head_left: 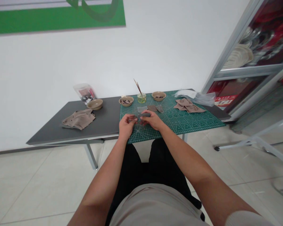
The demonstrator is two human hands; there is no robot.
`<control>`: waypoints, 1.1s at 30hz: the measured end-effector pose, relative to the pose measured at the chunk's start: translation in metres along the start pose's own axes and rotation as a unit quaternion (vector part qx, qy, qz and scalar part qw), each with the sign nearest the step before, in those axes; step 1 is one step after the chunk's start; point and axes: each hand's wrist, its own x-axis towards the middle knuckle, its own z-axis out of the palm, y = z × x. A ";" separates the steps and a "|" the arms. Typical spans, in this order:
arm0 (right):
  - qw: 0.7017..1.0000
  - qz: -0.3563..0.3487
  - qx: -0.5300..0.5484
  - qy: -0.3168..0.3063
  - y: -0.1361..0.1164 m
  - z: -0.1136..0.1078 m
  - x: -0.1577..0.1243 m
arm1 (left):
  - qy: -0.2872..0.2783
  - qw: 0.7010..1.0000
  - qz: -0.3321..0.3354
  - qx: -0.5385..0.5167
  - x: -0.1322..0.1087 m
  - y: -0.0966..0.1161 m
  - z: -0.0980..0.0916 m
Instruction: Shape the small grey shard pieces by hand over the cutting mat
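Both hands meet low over the front part of a green cutting mat (pixel 186 122). My left hand (pixel 126 126) is closed in a pinch on something small and dark that I cannot make out. Beside it, my right hand (pixel 154 121) grips a dark grey flat piece (pixel 145 115) between thumb and fingers. Just beyond the hands lie a light grey sheet (pixel 141 109), a brown square piece (pixel 152 108) and a grey rounded piece (pixel 160 108).
Behind stand a bowl of small dark pieces (pixel 126 101), a glass jar (pixel 141 98) with brushes and another bowl (pixel 158 96). Cloths (pixel 79 119) (pixel 188 105) lie left and right. A third bowl (pixel 95 104), plastic tub (pixel 85 93) and plastic bag (pixel 200 96) sit on the dark table (pixel 103 125).
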 end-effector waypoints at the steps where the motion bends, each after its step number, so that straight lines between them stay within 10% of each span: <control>1: 1.000 -0.002 0.002 -0.002 0.000 0.000 0.000 | -0.003 1.000 -0.006 -0.004 0.000 0.001 0.001; 28: 0.991 0.009 -0.127 -0.042 0.000 0.002 0.004 | -0.044 0.975 0.031 0.214 -0.006 0.006 -0.001; 33: 0.994 0.001 -0.098 -0.048 -0.003 0.003 0.002 | -0.040 0.990 -0.044 0.131 -0.004 0.003 -0.002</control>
